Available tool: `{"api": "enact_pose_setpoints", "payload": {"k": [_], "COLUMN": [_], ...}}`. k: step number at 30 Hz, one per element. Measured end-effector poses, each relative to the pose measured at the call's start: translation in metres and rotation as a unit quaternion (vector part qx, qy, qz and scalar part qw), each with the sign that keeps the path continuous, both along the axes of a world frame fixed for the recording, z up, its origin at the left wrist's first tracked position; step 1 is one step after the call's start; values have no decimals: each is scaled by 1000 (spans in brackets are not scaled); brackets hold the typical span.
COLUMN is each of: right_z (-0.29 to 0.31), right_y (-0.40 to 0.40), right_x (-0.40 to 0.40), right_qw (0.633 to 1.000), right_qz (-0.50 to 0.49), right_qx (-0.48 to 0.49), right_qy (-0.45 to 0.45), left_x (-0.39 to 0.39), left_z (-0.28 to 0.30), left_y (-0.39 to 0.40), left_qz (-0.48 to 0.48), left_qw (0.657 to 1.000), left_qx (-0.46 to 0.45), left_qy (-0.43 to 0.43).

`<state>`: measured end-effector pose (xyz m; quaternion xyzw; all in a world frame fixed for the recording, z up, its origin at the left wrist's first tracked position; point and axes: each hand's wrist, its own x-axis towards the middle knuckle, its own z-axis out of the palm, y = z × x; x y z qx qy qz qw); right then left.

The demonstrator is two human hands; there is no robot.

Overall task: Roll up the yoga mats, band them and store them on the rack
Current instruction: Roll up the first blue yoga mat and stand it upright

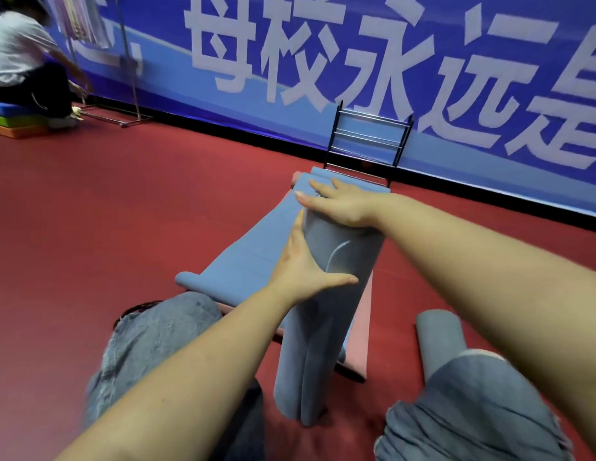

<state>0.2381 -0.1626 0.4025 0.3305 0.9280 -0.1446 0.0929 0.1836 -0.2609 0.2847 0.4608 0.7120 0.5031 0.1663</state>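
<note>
Head view: person is kneeling on the red floor [90,227], jeans-clad knees showing at bottom left and bottom right. A blue-grey yoga mat [256,247] is lying partly unrolled, stretching away toward the wall, with its rolled part [323,327] sitting between the knees and running from the hands down toward the camera. Left hand [303,267] is pressing flat on the roll's left side, fingers straight and pointing away, thumb spread out across the roll; nothing clenched, just pushing. Right hand [339,204] is lying across the far end of the roll, fingers straight and reaching left over the flat part of the mat, palm down, also not curled round anything. A pink mat [359,331] is showing underneath, peeking out on the right of the roll and at the far end. A second rolled grey mat [439,334] is lying on the floor just beside the right knee, partly hidden by it. A black rack [369,141] with silver rails is standing against the blue banner wall [323,44], just past the far end of the mat, nothing visible on its rails. Far top left, another person [20,61] is crouching near stacked coloured pads [13,124] and a metal stand [130,78]; blurred there.
</note>
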Motion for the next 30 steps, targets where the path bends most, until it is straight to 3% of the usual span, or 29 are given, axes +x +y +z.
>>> {"api": "enact_pose_setpoints", "payload": {"k": [2, 3, 5, 7, 9, 11, 12, 14, 16, 18, 20, 23, 27, 30], "right_z": [43, 63, 77, 50, 1, -25, -20, 11, 44, 55, 30, -19, -6, -16], "right_y": [4, 5, 5, 1, -6, -5, -7, -8, -1, 7, 6, -7, -12, -16], "right_x": [4, 4, 3, 3, 2, -3, -1, 4, 9, 11, 10, 6, 12, 33], "right_qw": [995, 993, 984, 985, 993, 995, 997, 990, 974, 984, 987, 992, 983, 925], "right_qz": [-18, -3, 21, 21, -8, -8, 6, -4, -26, -7, -6, -6, 7, 11], "right_qx": [-77, -63, 75, 150, 120, 98, 69, -81, -119, 33, 136, 124, 68, 86], "right_qy": [53, 98, 160, 87, 14, 22, 37, 119, 191, 173, 80, 29, 170, 369], "left_x": [2, 2, 1, 2, 5, 6, 5, 3, 2, 4, 7, 5, 1, 2], "left_z": [-3, -5, -6, -5, -3, -2, -2, -2, -1, 0, 1, 3, 5, 5], "left_y": [-1, -2, -1, 1, 1, 0, -1, -4, -3, 0, 4, 6, 1, 0], "left_qz": [5, 7, 14, 19, 29, 41, 41, 43, 46, 46, 47, 51, 51, 47], "left_qw": [1000, 1000, 1000, 1000, 1000, 999, 999, 999, 999, 999, 999, 998, 998, 999], "left_qx": [-4, -1, 6, 3, -5, -8, -8, -8, -13, -14, -24, -31, -18, -9], "left_qy": [-3, -4, -13, -9, 4, 10, 7, -5, -11, -9, 4, 28, 31, 19]}}
